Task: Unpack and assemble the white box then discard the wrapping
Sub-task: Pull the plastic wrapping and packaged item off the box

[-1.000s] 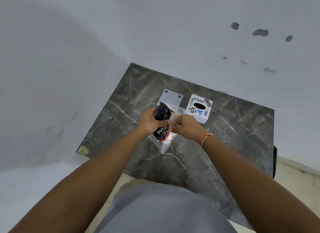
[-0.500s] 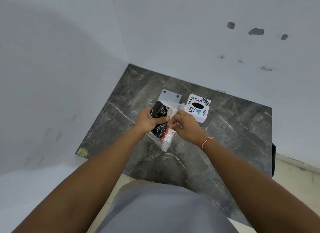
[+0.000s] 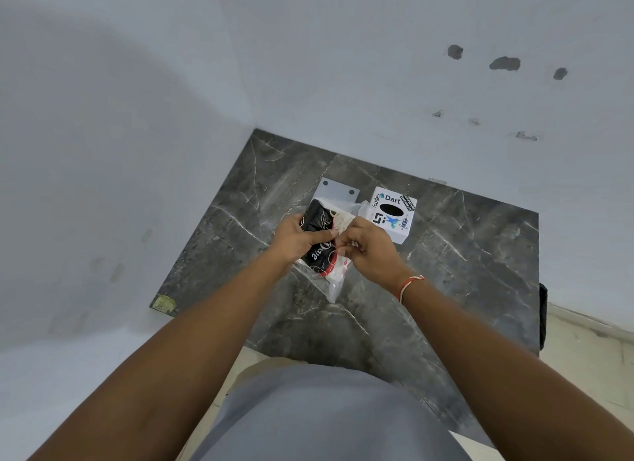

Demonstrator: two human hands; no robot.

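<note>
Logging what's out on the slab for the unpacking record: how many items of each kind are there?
White box: 1
White plate: 1
Wrapped pack: 1, held by left hand and right hand
Total: 3

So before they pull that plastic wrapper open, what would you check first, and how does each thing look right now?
1. Left hand has hold of the black packet: ok, fingers wrap around it.
2. Right hand has pinched the clear wrapping: ok, fingertips meet at its edge.
3. Wrapping already torn open: cannot tell, the hands hide the spot.
4. White box with stickers stands out of the way: ok, just beyond the right hand, on the dark marble slab.
5. White plate with two holes at hand: ok, lying flat beyond the packet.
6. A place for the discarded wrapping: cannot tell, no bin in view.
</note>
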